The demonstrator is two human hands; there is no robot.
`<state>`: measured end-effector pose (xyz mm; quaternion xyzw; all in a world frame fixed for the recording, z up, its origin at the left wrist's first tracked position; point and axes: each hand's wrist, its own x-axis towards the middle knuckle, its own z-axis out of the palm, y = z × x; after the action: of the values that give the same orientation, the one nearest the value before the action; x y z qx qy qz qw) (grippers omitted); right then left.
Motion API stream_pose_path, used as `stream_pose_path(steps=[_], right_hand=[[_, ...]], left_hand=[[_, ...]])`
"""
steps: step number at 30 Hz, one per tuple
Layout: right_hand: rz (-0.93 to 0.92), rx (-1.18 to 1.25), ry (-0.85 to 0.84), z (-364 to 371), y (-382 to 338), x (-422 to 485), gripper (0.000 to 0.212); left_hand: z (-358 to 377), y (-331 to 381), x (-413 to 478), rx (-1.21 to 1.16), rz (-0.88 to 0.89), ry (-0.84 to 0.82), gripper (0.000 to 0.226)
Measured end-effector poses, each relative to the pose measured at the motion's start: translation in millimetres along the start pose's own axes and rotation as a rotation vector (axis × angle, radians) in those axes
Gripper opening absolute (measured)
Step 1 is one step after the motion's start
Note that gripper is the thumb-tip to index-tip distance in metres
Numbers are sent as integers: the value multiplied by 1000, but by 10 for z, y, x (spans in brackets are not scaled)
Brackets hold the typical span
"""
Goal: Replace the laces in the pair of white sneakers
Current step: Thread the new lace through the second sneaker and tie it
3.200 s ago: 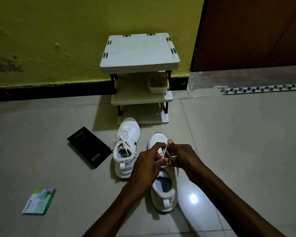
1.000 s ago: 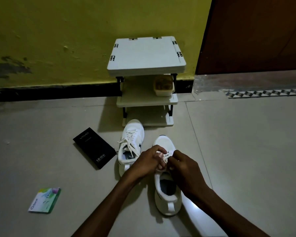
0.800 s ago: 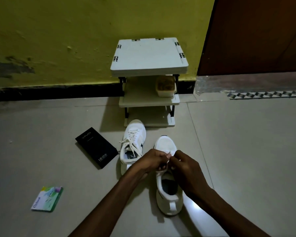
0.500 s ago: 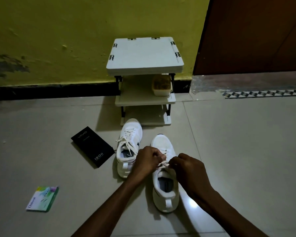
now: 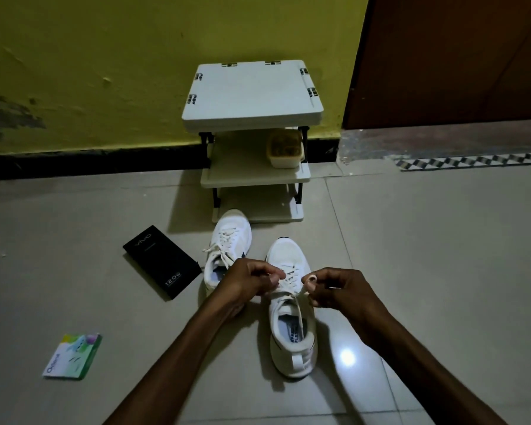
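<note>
Across the throat of the near sneaker (image 5: pixel 292 332) the lace (image 5: pixel 289 290) is drawn crosswise, one end pinched in the curled left hand (image 5: pixel 248 280), the other in the right hand (image 5: pixel 334 289); the sneaker's length is pointed away, midway between them.

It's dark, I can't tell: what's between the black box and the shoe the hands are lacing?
The other white sneaker sits between the black box and the near sneaker; the left hand, pinching a lace, overlaps its heel. The head view shows this.
</note>
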<state>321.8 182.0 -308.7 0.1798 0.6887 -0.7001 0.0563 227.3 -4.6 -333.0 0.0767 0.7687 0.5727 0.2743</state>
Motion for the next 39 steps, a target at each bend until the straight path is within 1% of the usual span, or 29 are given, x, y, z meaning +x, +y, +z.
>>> stream_pose_path(steps=[2,5,7,9,11,13,16,17,19,22,24,29,32,35,37,39], right_hand=[[54,70,-21,47,-16,19,9],[144,74,-16,142,-12,64,18],[211,109,-23,192,-6,95,22],[253,135,-16,236,-6,114,20],[266,79,18,274,-2,115,17],[267,15,52,310,20,115,16],[269,-47,77,361,43,117,17],[265,-62,78,376,46,117,18],[253,-75,78,384,48,118,20],[252,-62,73,355,55,120,21],[254,-28,41,333,61,128,25],[283,32,16,314,60,133,28],[317,8,37,317,74,131,28],[361,-18,69,326,93,106,21],[374,-36,88,321,97,75,18],[378,-62,105,325,96,49,17]], left_hand=[[10,3,-4,17,-8,37,14],[36,-47,18,251,52,144,14],[66,-53,25,424,86,184,17],[88,-47,33,476,102,199,20],[104,-47,50,383,86,187,16],[133,-47,65,317,55,213,10],[199,-60,95,235,17,254,21],[215,-61,100,206,13,253,21],[222,-41,100,155,5,230,14],[186,18,56,9,-23,166,9],[159,39,34,22,-2,178,9],[143,-12,50,390,114,267,18],[186,-83,106,720,206,299,18],[248,-134,143,1032,194,368,25],[275,-153,154,1152,194,434,28],[299,-127,138,1237,188,457,28]])
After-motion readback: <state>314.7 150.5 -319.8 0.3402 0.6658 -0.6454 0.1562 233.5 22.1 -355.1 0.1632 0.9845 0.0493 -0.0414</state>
